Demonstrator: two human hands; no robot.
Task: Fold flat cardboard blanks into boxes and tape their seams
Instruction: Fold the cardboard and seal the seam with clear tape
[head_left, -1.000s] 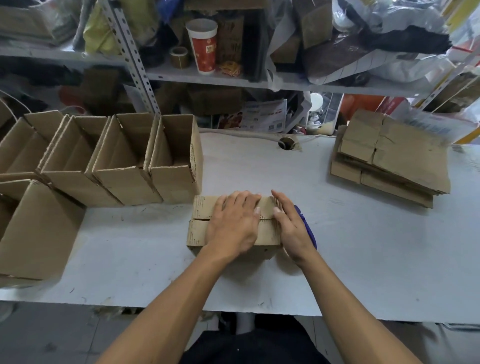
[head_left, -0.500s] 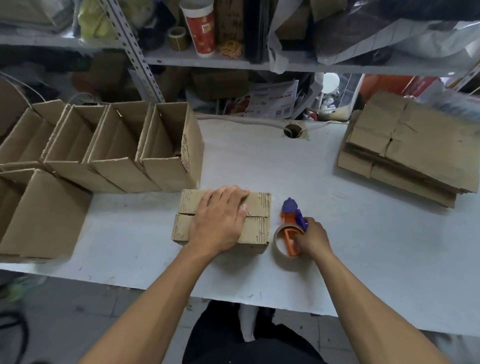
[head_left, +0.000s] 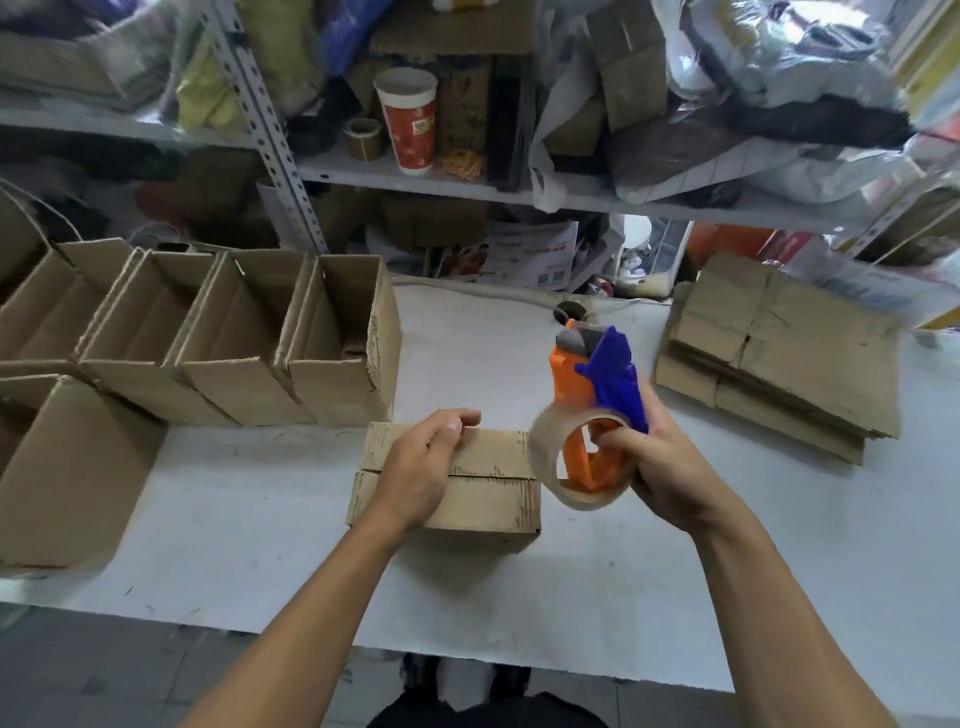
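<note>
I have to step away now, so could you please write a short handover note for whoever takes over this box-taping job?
Left hand: presses down the closed flaps of the folded box at the table's front.
Right hand: grips the orange-and-blue tape dispenser, raised beside the box, not touching it.
Done: flaps folded shut; a row of open boxes stands on the left.
Left: no tape visible on this seam; tape it. The flat blanks stacked on the right remain to be folded.

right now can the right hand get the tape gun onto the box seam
Probably yes: the right hand holds the tape gun lifted beside the box, and the seam's right part is bare; the left hand covers the rest.
</note>
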